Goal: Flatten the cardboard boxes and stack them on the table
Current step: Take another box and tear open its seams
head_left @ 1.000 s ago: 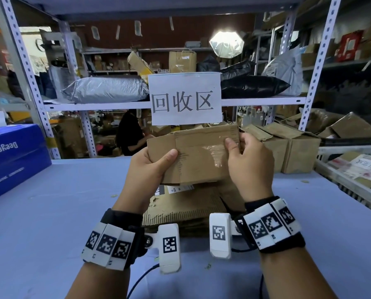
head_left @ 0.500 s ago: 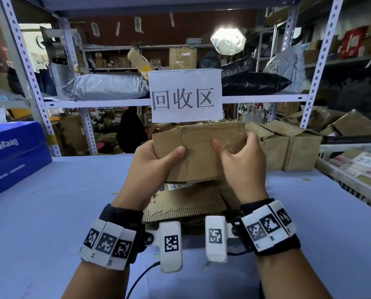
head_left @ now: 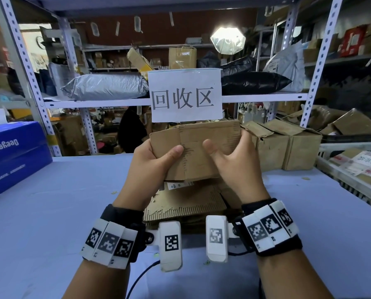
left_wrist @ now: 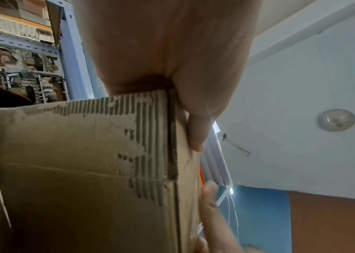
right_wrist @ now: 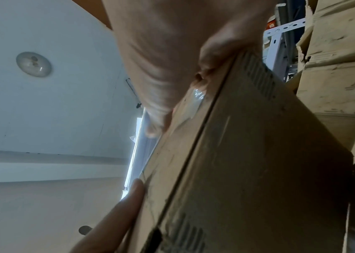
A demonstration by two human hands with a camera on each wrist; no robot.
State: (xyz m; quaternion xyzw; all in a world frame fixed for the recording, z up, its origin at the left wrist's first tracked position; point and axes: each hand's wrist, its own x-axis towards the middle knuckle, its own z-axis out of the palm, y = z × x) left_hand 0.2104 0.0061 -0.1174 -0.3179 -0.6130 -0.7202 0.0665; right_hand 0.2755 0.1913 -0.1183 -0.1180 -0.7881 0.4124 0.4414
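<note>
I hold a small worn brown cardboard box (head_left: 204,145) upright above the table, pressed nearly flat. My left hand (head_left: 156,160) grips its left edge, thumb on the near face and fingers behind. My right hand (head_left: 234,160) holds its right side, thumb across the near face, fingers round the back. The box's torn corrugated face (left_wrist: 85,162) fills the left wrist view, and its creased panel (right_wrist: 248,162) fills the right wrist view. Below it a stack of flattened cardboard (head_left: 186,203) lies on the blue table (head_left: 51,212).
Two open cardboard boxes (head_left: 288,145) stand at the back right of the table. A white crate (head_left: 352,169) with labelled parcels is at the right edge. A blue carton (head_left: 14,152) sits at the left. A paper sign (head_left: 185,98) hangs on the shelf rack behind.
The box has been pressed flatter and turned. My right thumb has slid left across its near face, towards the left thumb. Both hands kept their hold.
</note>
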